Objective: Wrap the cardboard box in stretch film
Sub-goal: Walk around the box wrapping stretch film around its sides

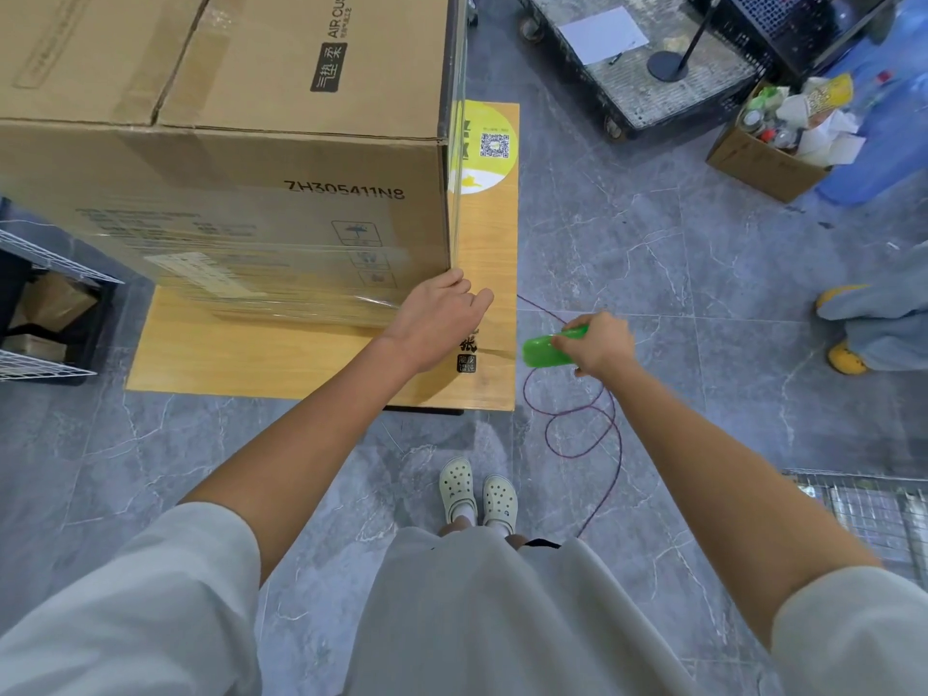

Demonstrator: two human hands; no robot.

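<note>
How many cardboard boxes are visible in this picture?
2. The large cardboard box, partly wrapped in stretch film, stands on the wooden board at upper left. A small open box full of rubbish sits on the floor at upper right. Others may be hidden.

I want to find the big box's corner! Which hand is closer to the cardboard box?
Left. The left hand rests against the cardboard box at its lower near corner, on the stretch film. The right hand is off to the box's right, apart from it, holding a green handle.
</note>
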